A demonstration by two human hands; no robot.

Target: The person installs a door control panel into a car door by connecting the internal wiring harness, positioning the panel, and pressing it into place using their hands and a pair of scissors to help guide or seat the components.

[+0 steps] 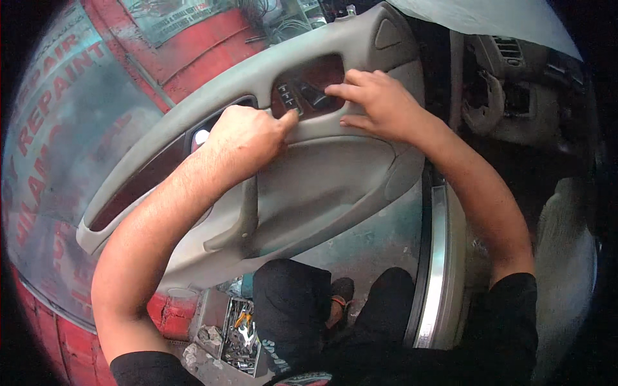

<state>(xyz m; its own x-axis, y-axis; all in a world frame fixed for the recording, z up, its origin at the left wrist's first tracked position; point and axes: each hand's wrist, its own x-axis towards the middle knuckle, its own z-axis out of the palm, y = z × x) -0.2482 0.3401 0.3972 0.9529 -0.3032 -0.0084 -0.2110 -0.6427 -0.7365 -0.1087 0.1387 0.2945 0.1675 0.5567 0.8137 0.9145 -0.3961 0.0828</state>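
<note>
A beige car door panel [322, 177] spans the middle of the view, with a dark reddish-brown trim plate [313, 114] in its upper part. The plate carries a row of small window switches [288, 96] and a dark inner door handle [313, 96]. My left hand [248, 135] is closed against the panel left of the switches; its thumb touches the plate's lower left edge. Most of its fingers are curled out of sight. My right hand [380, 103] has its fingers apart, with fingertips at the plate's right end and the thumb on the beige surface below.
An open metal toolbox [241, 344] with wrenches and sockets stands at the lower left. A metal door sill [436, 264] runs down the right, beside a seat [563, 276] and a partly stripped dashboard [515, 96]. Red-painted metal [206, 58] lies behind the door.
</note>
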